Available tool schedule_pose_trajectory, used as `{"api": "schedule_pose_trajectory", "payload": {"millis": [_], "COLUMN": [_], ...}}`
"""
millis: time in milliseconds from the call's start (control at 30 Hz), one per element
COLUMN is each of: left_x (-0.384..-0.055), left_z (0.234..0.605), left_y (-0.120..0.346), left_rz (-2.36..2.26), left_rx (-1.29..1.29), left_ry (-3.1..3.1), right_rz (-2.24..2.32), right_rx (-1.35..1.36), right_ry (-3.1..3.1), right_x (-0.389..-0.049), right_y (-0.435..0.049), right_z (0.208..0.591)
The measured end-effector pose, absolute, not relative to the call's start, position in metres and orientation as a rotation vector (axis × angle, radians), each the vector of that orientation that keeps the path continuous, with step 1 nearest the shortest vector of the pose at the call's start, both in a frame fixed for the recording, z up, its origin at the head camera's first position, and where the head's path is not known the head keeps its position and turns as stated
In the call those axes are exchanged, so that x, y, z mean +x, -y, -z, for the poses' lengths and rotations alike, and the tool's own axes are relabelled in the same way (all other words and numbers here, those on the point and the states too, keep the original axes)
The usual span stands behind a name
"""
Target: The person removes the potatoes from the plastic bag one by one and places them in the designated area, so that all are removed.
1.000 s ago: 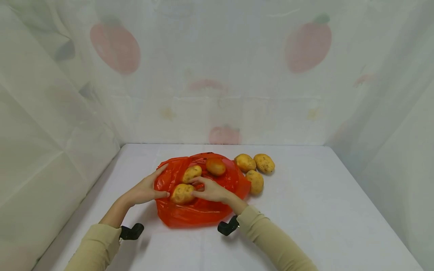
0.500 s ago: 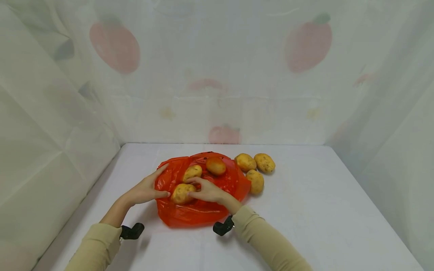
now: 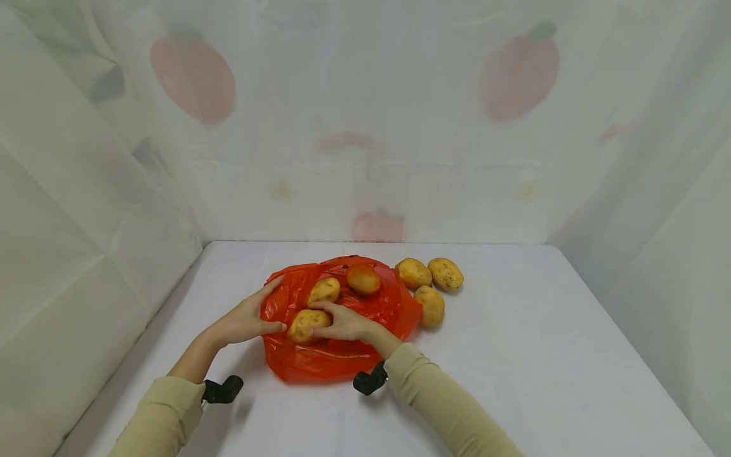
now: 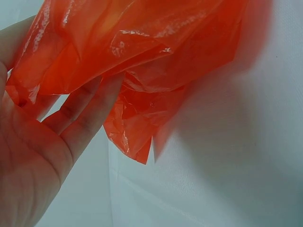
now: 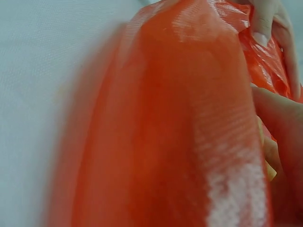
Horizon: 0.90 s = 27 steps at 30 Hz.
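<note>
A red plastic bag (image 3: 320, 367) lies spread with its mouth facing up, and three potatoes show inside. My left hand (image 3: 241, 322) holds the bag's left side, thumb on the near part and fingers reaching along the film; in the left wrist view those fingers (image 4: 90, 106) go in behind the red film. My right hand (image 3: 349, 324) reaches into the mouth and grips the nearest potato (image 3: 301, 327) from its right, thumb and fingers curled about it. Just behind lie a second potato (image 3: 325, 289) and a third potato (image 3: 363, 280). Red film fills most of the right wrist view.
Three more potatoes lie on the white table at the bag's right: one potato (image 3: 429, 307) near its edge, another potato (image 3: 414, 273) and a potato (image 3: 446, 274) farther back. White printed curtains (image 3: 365, 184) stand behind and along both sides.
My right hand has moved slightly left, farther over the nearest potato. The left hand, the bag and the other potatoes look unmoved.
</note>
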<state>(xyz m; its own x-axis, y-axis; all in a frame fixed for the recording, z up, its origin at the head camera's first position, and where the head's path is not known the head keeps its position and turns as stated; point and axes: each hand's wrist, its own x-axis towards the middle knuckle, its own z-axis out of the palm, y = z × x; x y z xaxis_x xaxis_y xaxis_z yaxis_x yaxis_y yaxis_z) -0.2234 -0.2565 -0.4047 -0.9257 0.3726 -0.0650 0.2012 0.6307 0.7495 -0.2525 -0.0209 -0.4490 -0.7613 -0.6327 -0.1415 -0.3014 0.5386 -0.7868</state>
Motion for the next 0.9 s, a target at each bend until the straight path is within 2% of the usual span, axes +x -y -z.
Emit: {"api": "schedule_pose_trajectory", "payload": {"millis": [900], "left_x": [-0.224], "left_z": [0.405], "left_y": [0.256], "left_rz": [-1.176], "left_rx": [0.448], "left_ry": [-2.642], "right_rz": [1.201], "right_rx": [-0.721], "right_ry": [-2.340], "right_x": [-0.249], "right_y": [0.012], "right_z": [0.451]}}
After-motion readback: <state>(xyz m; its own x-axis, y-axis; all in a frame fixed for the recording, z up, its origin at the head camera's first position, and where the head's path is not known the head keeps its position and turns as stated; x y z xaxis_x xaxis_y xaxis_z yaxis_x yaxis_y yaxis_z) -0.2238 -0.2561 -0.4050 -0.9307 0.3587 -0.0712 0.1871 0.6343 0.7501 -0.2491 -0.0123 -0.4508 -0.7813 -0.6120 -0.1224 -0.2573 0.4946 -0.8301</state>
